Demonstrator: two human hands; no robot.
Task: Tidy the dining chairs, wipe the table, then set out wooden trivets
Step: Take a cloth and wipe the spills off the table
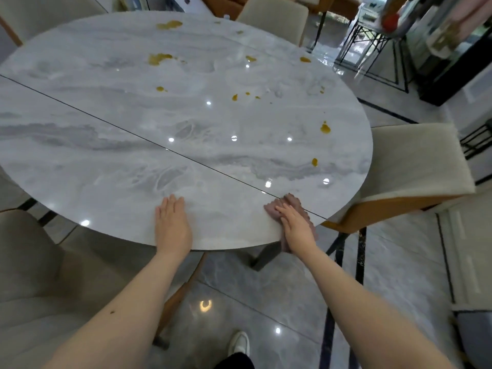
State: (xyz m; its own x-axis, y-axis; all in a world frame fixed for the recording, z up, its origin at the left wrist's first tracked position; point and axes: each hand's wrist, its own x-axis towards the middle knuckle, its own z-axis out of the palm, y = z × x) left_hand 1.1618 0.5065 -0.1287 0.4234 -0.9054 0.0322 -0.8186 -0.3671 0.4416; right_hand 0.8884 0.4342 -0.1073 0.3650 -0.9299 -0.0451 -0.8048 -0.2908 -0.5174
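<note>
A round grey marble table (133, 123) fills the view, with a dark seam running across it and yellow-brown stains (161, 58) scattered over its far and right parts. My left hand (173, 225) lies flat on the table near the front edge, fingers straight. My right hand (295, 225) presses a dusty-pink cloth (291, 203) flat onto the table's front right edge; part of the cloth hangs over the rim. No trivets are in view.
Cream upholstered chairs stand round the table: one at the right (415, 166), one at the front left (40, 275), one at the far side (274, 17). A black metal stand (364, 41) and a dark cabinet (452, 62) stand at the back right on glossy tiles.
</note>
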